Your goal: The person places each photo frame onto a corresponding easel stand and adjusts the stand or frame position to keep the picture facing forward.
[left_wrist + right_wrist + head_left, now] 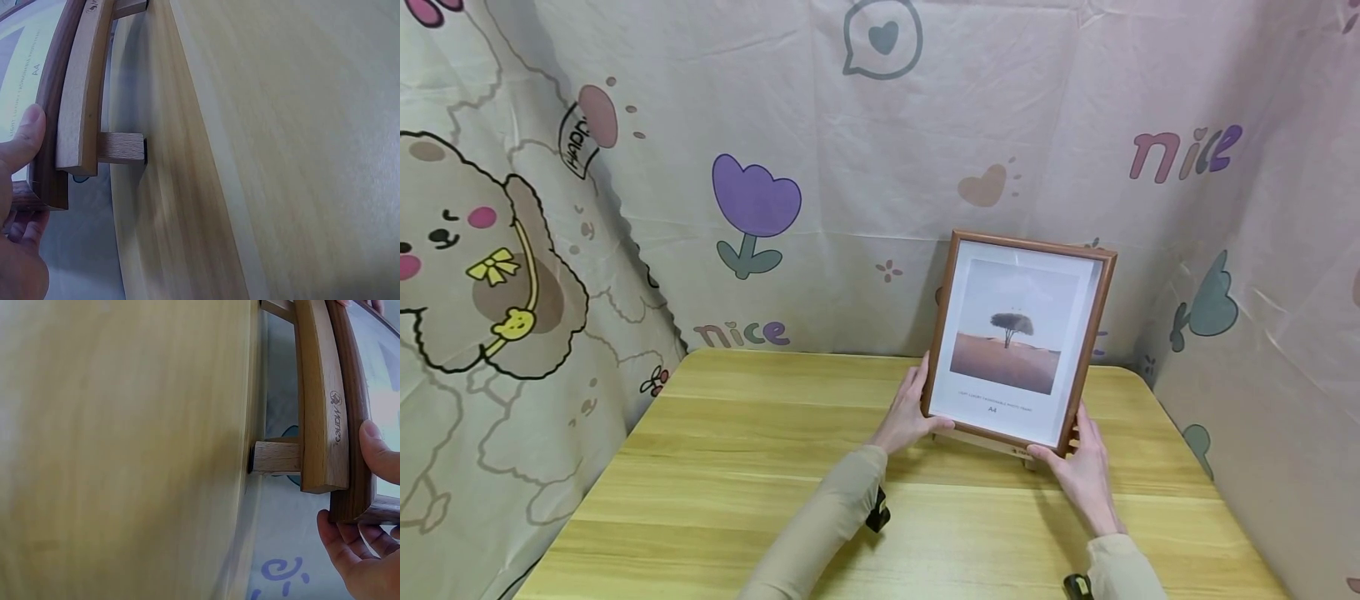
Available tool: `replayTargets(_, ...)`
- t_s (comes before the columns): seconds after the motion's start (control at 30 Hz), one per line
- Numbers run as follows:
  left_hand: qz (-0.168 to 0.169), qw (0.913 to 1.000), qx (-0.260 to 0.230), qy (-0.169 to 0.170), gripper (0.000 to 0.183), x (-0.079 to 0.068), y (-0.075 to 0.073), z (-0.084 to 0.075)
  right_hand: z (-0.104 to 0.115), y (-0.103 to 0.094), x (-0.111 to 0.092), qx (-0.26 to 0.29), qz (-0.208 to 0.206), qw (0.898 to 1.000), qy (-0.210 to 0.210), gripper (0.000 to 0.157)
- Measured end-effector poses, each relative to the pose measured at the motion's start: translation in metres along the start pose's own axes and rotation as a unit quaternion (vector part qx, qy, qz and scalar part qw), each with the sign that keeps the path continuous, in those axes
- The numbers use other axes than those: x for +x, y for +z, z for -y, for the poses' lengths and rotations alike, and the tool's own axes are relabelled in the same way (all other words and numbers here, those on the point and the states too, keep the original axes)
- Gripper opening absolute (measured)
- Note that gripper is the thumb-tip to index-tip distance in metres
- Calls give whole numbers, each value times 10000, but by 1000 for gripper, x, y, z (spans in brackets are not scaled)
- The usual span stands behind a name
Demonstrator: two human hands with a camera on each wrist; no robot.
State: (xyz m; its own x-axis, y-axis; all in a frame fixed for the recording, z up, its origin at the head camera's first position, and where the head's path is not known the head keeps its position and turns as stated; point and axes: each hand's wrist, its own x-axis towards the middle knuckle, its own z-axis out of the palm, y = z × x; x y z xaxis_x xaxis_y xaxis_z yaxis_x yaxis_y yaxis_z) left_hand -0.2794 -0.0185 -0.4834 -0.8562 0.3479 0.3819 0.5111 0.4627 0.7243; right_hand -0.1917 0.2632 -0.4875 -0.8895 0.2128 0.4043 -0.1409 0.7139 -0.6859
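A brown wooden picture frame [1008,332] with a tree print leans back on a small wooden easel stand [322,406] at the table's right side. My left hand [906,417] grips its lower left corner, thumb over the front edge and fingers round the side. At the lower right corner, my right hand [1084,471] holds it the same way. Both wrist views show the frame's bottom edge right at the stand's front bar, above short feet that stand on the tabletop. Most of the stand is hidden behind the frame.
The light wooden table [715,467] stretches away to the left. A printed cloth [850,167] hangs behind the table's back edge and along both sides. Black wrist cameras are strapped on both sleeves.
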Motion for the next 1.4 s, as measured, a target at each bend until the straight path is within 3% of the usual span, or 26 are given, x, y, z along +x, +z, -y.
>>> replayTargets(1.1,-47,9995,262,-155,125,-1,5,0,4,-1,3,116,196,9997,121,107)
replayTargets(1.4,202,9984,49,-529,122,-4,3,1,-1,-6,0,62,528,9985,82,110)
